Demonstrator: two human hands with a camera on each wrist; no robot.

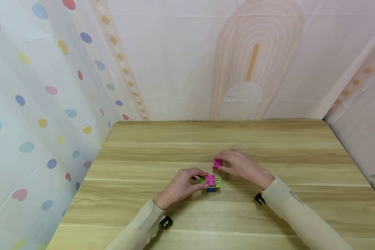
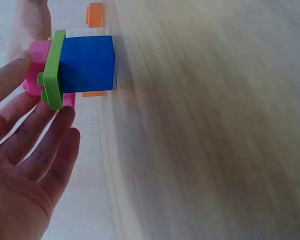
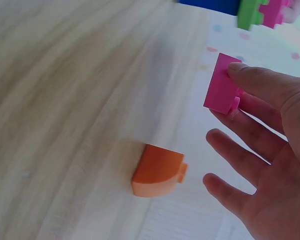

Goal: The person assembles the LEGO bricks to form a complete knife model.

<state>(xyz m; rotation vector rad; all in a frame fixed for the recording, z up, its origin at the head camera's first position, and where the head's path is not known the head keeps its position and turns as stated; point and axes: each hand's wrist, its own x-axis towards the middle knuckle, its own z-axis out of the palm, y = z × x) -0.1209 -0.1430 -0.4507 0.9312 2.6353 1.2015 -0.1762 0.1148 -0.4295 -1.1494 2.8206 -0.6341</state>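
My left hand (image 1: 184, 184) pinches the pink toy brick (image 1: 210, 179) at the top of a small stack between thumb and fingers. Under that brick is a wider lime-green plate (image 2: 54, 75), its studs showing at the sides, and below it a blue block (image 2: 87, 63) standing on the table. Just beyond the stack, my right hand (image 1: 240, 166) pinches a magenta brick (image 3: 223, 84) by thumb and fingertips, held off the table. The right hand's other fingers (image 3: 235, 150) are spread apart.
An orange brick with a curved side (image 3: 159, 171) sits on the wooden table (image 1: 137, 156) near my right hand. In the left wrist view another orange brick (image 2: 94, 15) shows behind the stack. A patterned curtain (image 1: 175, 69) hangs along the table's back edge.
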